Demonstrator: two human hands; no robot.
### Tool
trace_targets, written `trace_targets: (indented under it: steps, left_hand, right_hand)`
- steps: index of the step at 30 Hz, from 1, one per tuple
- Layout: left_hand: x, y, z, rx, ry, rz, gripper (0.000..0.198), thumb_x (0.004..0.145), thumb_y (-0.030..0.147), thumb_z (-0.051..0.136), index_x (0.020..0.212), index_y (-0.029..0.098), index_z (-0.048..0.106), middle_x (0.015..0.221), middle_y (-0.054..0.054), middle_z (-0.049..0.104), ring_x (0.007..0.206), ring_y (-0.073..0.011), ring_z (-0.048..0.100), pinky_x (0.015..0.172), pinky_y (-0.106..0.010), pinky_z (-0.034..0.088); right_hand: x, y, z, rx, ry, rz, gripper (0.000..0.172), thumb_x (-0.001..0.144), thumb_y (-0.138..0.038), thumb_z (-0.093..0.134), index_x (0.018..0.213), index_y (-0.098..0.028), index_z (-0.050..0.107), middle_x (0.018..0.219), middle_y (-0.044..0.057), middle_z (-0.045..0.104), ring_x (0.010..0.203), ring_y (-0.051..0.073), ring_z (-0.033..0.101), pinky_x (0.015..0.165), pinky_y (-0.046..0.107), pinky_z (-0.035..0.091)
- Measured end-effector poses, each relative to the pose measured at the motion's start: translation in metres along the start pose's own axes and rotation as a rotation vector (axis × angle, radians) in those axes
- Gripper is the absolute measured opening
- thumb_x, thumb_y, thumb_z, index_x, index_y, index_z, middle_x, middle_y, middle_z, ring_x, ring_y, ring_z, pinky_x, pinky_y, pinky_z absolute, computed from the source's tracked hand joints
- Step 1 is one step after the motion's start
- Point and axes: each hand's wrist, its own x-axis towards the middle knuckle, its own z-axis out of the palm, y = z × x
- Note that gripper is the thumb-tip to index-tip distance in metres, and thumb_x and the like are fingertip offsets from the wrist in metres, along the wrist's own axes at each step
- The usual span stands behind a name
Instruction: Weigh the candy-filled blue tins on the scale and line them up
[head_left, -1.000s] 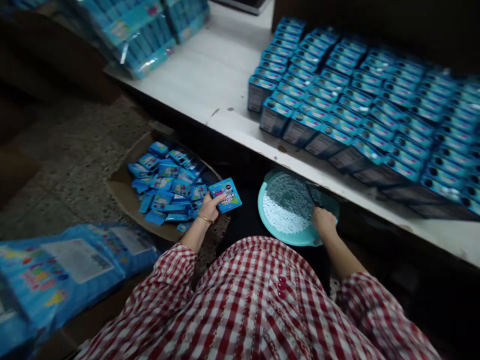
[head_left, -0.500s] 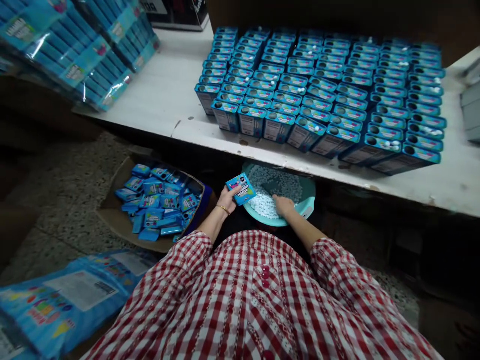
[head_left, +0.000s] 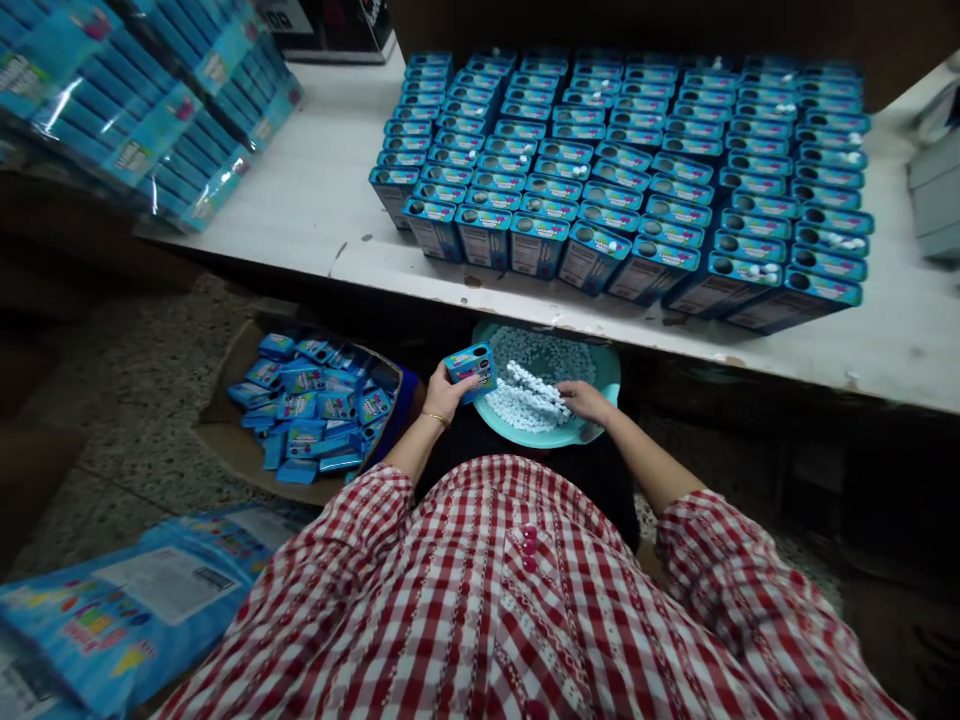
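My left hand (head_left: 445, 391) grips a small blue candy box (head_left: 472, 371) with a dark round opening on its top face, tilted over the left rim of a turquoise basin (head_left: 510, 432). Many small round white candies (head_left: 517, 411) lie in the basin. Above them, my right hand (head_left: 585, 400) is closed on a scoop-like tool, itself hidden under a long heap of white candies (head_left: 536, 382). The heap's far end points at the box, a little apart from it.
On the white table (head_left: 315, 190) stand rows of blue boxes (head_left: 540, 240), a few with white candies on top. Wrapped packs (head_left: 172, 130) lie at the left. Below are a carton (head_left: 225, 440) of blue boxes (head_left: 304, 405) and a blue printed bag (head_left: 135, 600).
My right hand has come up out of the candies and moved right, lifting a long heap of them. My left hand has tipped the box so its top faces up more.
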Motion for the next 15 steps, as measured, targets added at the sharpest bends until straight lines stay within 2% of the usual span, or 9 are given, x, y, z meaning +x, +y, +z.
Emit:
trace_targets:
  steps: [3,8,11,15]
  left_hand:
    - [0.007,-0.003,0.009,0.171,-0.026,0.099,0.052,0.049,0.031,0.08,0.094,0.015,0.059,0.088,-0.003,0.066,0.081,-0.0183,0.062,0.082,-0.036,0.048]
    - [0.017,-0.007,0.025,0.236,-0.073,0.17,0.051,0.049,0.026,0.077,0.096,0.016,0.058,0.085,-0.002,0.065,0.079,-0.0173,0.061,0.08,-0.033,0.048]
    - [0.017,-0.009,0.033,0.284,-0.088,0.209,0.047,0.052,0.022,0.074,0.096,0.017,0.058,0.084,-0.001,0.065,0.077,-0.0164,0.061,0.077,-0.031,0.048]
    - [0.015,-0.011,0.038,0.385,-0.125,0.295,0.04,0.058,0.018,0.07,0.097,0.018,0.06,0.091,-0.004,0.065,0.083,-0.0184,0.062,0.08,-0.032,0.048]
  right_hand:
    - [-0.013,-0.001,-0.025,0.073,0.073,-0.058,0.03,0.068,-0.011,0.045,0.086,-0.016,0.068,0.077,0.001,0.066,0.073,0.014,0.056,0.063,0.019,0.041]
    - [-0.032,-0.02,-0.063,0.132,0.104,-0.088,0.028,0.068,-0.022,0.046,0.083,-0.014,0.068,0.065,0.0,0.06,0.061,0.011,0.049,0.056,0.02,0.037]
    - [-0.037,-0.037,-0.078,0.083,0.089,-0.066,0.031,0.069,-0.023,0.045,0.085,-0.014,0.069,0.064,0.0,0.059,0.059,0.011,0.048,0.056,0.02,0.035]
    - [-0.035,-0.061,-0.089,-0.11,0.065,-0.018,0.031,0.069,-0.017,0.044,0.086,-0.015,0.07,0.068,0.001,0.063,0.064,0.011,0.052,0.058,0.019,0.035]
